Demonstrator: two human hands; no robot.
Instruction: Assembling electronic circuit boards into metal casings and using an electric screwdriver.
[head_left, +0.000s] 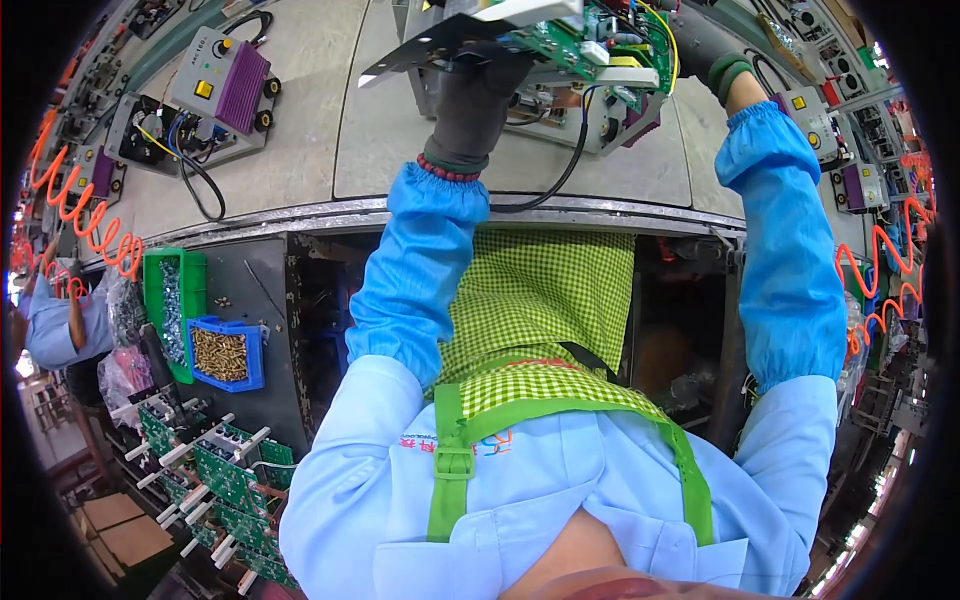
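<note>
A green circuit board (555, 48) with a black plate (425, 52) at its left end is tilted above the workbench at the top of the head view. My left hand (470, 112), in a dark grey glove, grips this circuit board assembly from below at the plate; its fingertips are hidden. Beside the board's right end is my right hand (708, 52), gloved with a green cuff; its fingers are mostly hidden. Under the board stands an opened machine housing with a purple side (640, 125). A black cable (568, 170) hangs toward the bench edge.
Purple-sided machines (225, 85) stand on the bench (300, 165) at left, others (860, 185) at right. Below left are a green bin (195, 265) of small metal parts, a blue bin (250, 375) of brass-coloured pieces and stacked circuit boards (225, 475). Orange coiled hoses (75, 195) hang nearby; another person (65, 320) works far left.
</note>
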